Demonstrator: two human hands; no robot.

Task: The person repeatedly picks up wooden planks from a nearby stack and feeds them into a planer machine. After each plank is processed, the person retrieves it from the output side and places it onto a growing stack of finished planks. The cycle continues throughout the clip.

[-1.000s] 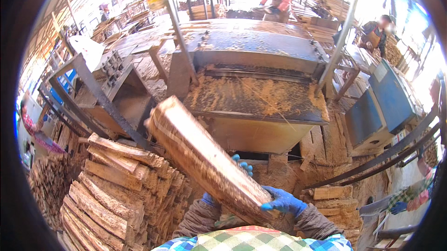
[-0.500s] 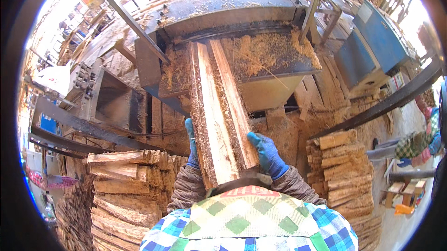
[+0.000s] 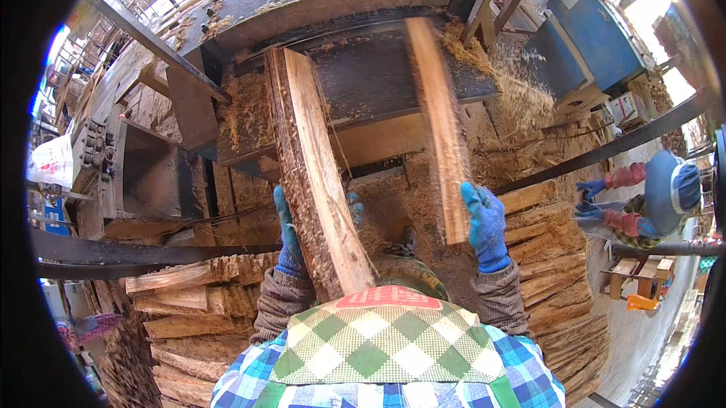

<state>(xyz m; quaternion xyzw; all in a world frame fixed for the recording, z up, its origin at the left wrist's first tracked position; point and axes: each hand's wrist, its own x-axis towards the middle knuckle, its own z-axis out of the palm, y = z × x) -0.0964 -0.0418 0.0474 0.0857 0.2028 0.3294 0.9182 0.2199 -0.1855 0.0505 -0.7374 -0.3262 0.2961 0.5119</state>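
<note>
My right hand [image 3: 484,226], in a blue work glove, is closed around the near end of a thin, pale wooden slat [image 3: 440,124]; the fingers wrap its right edge and the slat runs away from me, its far end over the dark bed of the saw machine [image 3: 363,75]. The slat looks blurred along its length. My left hand [image 3: 291,238], gloved the same blue, grips the left edge of a thicker slab of wood [image 3: 314,173] with rough bark down one side and a fresh reddish cut face turned up. I see fingertips of the glove on both sides of that slab, so the hand is wrapped under and round it. The slab's near end comes right down to my chest, against my checked apron [image 3: 378,340], and its far end rests on the front lip of the machine bed. The two pieces are well apart, with the dark bed and a patch of sawdust [image 3: 249,105] between and beside them. More sawdust hangs in the air [image 3: 522,90] off to the right by a blue metal cabinet [image 3: 594,30]. Below my left arm lies a stack of cut boards [image 3: 197,310], and another stack of boards [image 3: 560,287] sits by my right elbow. Further right, another person [image 3: 654,200] in blue gloves and a cap bends over.
</note>
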